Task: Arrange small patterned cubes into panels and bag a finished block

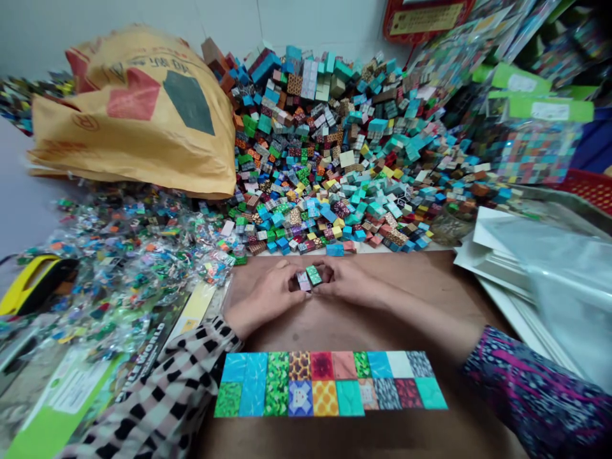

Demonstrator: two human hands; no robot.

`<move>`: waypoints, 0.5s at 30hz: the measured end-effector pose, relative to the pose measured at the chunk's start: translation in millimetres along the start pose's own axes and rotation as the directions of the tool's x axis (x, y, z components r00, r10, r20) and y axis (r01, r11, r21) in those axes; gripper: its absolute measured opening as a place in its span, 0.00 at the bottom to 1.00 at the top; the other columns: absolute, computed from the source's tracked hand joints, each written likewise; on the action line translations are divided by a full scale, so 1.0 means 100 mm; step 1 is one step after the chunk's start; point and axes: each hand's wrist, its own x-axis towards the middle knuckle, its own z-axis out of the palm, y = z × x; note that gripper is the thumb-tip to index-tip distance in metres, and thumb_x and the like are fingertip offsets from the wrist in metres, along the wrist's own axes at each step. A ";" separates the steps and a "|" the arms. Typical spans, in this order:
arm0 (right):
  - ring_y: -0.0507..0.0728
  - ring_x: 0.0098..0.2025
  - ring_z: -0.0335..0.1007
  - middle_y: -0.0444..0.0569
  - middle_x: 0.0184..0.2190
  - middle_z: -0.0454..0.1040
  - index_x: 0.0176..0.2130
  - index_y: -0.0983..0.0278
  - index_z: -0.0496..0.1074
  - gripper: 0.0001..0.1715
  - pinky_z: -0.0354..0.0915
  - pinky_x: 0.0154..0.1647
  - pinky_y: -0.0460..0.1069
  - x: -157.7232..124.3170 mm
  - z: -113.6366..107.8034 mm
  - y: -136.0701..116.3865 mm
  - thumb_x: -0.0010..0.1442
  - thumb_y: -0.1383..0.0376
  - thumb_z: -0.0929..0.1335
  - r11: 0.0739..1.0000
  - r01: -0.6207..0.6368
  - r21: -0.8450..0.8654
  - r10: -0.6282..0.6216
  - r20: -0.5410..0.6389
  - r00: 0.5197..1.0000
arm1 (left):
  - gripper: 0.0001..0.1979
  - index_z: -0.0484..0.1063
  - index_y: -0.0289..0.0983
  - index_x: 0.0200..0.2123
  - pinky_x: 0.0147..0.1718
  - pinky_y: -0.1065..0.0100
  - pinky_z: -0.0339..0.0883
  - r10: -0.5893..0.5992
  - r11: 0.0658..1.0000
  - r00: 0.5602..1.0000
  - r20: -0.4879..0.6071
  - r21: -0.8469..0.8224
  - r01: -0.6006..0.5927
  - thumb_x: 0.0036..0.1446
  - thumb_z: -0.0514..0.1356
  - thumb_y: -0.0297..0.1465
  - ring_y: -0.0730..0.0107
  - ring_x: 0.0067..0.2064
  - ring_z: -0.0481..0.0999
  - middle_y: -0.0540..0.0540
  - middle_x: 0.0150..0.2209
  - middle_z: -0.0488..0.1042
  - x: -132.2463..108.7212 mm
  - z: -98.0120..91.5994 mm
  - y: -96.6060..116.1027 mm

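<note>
Just in front of the block pile, my left hand (272, 290) pinches a small pinkish-grey patterned block (303, 282). My right hand (351, 282) has its fingers closed on a green patterned block (313, 275), side by side with the pinkish one. Whether the two blocks touch is too small to tell. Nearer to me, between my forearms, a flat two-row strip of patterned blocks (325, 366) lies on the brown board (382, 325). Its tops are blue, green, red, teal, orange, white and grey.
A large heap of loose coloured blocks (335, 153) rises at the back. Left are a yellow printed bag (143, 146), many small clear packets (143, 242) and a yellow-black tool (33, 284). White sheets under plastic (516, 274) and green-topped packs (540, 140) stand right.
</note>
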 end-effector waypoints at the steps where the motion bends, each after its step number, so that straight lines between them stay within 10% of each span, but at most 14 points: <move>1: 0.54 0.32 0.67 0.47 0.33 0.74 0.47 0.63 0.70 0.19 0.62 0.30 0.49 0.00 0.00 0.00 0.53 0.68 0.70 1.000 0.017 0.017 -0.017 0.017 1.000 | 0.11 0.73 0.40 0.43 0.43 0.56 0.68 -0.006 1.000 1.000 -0.010 0.001 0.006 0.55 0.64 0.32 0.57 0.44 0.72 0.44 0.41 0.73 0.00 0.01 0.00; 9: 0.54 0.32 0.68 0.47 0.34 0.74 0.48 0.63 0.71 0.19 0.65 0.34 0.50 -0.07 0.02 0.01 0.55 0.72 0.66 0.997 0.065 0.041 -0.065 0.013 0.998 | 0.18 0.71 0.39 0.51 0.50 0.55 0.66 0.015 1.000 0.999 -0.042 -0.019 -0.016 0.56 0.62 0.30 0.58 0.49 0.72 0.43 0.46 0.74 0.03 0.08 0.03; 15: 0.61 0.45 0.67 0.55 0.44 0.70 0.51 0.66 0.70 0.24 0.65 0.46 0.55 -0.10 -0.31 0.25 0.53 0.72 0.66 0.954 -0.039 -0.297 -0.061 -0.321 0.945 | 0.09 0.72 0.36 0.39 0.45 0.56 0.67 -0.080 0.996 0.995 -0.053 0.047 0.082 0.53 0.63 0.30 0.58 0.44 0.72 0.44 0.40 0.73 0.03 0.10 0.08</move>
